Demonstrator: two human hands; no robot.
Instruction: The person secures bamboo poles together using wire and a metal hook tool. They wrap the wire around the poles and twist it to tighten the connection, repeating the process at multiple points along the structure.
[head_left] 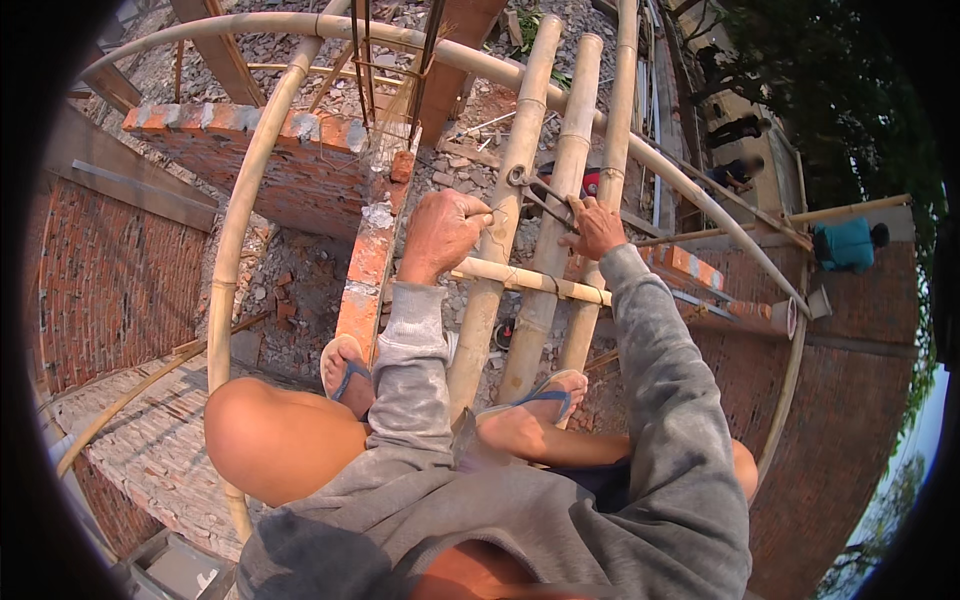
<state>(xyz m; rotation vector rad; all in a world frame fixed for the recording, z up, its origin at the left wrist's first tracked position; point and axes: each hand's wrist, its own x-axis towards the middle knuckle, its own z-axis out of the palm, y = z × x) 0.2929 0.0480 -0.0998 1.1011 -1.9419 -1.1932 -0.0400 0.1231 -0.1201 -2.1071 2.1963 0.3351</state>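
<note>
Three bamboo poles (516, 170) run side by side away from me, and a shorter bamboo crosspiece (530, 280) lies across them. Over the leftmost pole, my left hand (440, 236) is closed in a pinch; what sits between its fingertips is too small to make out. My right hand (597, 226) grips the handles of dark metal pincers (545, 198), resting near the middle and right poles. The rounded head of the pincers points left, just beyond my left fingertips. A dark tie wraps the crosspiece at the middle pole.
My sandalled left foot (347, 375) rests on a narrow brick wall top (362, 290); my right foot (545, 398) is on the poles. Curved bamboo poles (240, 220) surround me. Rubble (290, 270) lies far below. Another person in teal (848, 246) is at the far right.
</note>
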